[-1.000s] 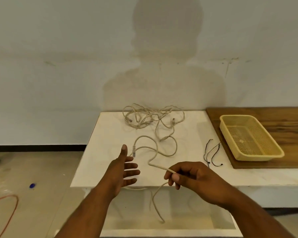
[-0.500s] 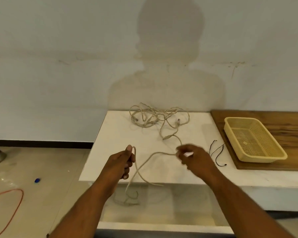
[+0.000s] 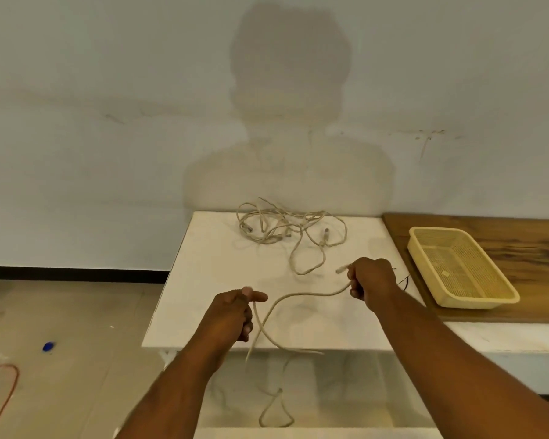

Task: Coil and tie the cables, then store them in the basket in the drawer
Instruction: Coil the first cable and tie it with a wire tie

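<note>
One head-worn wide view looks forward and down, close over the white table (image 3: 203, 280).

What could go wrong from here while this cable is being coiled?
The thin beige cable held by the left hand and right hand hangs over the front edge of the white table into the open drawer; its slack could snag there. The thin black ties lie close beside the right hand and might get swept off.
</note>
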